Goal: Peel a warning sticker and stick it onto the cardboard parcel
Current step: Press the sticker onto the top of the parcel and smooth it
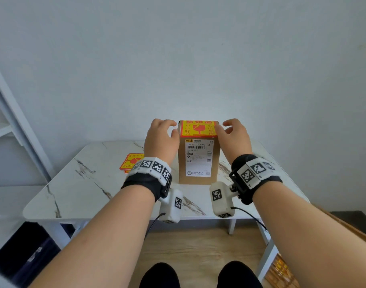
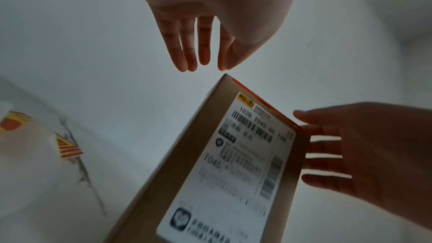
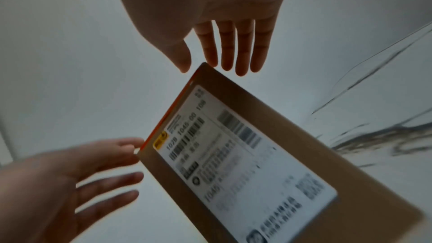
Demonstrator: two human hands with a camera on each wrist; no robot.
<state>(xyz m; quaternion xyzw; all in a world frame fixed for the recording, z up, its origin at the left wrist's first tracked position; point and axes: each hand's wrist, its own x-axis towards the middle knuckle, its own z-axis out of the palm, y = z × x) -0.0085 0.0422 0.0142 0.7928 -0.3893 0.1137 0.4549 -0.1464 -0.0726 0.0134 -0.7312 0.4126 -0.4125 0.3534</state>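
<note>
The cardboard parcel (image 1: 198,163) stands upright in the middle of the marble table (image 1: 90,183), its white shipping label facing me. A red and yellow warning sticker (image 1: 197,128) lies flat on its top face. My left hand (image 1: 169,127) hovers at the top's left edge, fingers relaxed and spread, holding nothing. On the opposite side, my right hand (image 1: 225,126) mirrors it, its thumb at the sticker's right border. Whether either thumb touches is unclear. In the left wrist view the left fingers (image 2: 198,53) hang just off the parcel (image 2: 210,163) corner. The right fingers (image 3: 233,53) reach past the parcel (image 3: 257,154).
A stack of spare warning stickers (image 1: 130,161) lies on the table left of the parcel, also seen as the stickers (image 2: 70,148) in the left wrist view. A white ladder-like frame (image 1: 16,125) stands at far left. A plain wall runs close behind the table.
</note>
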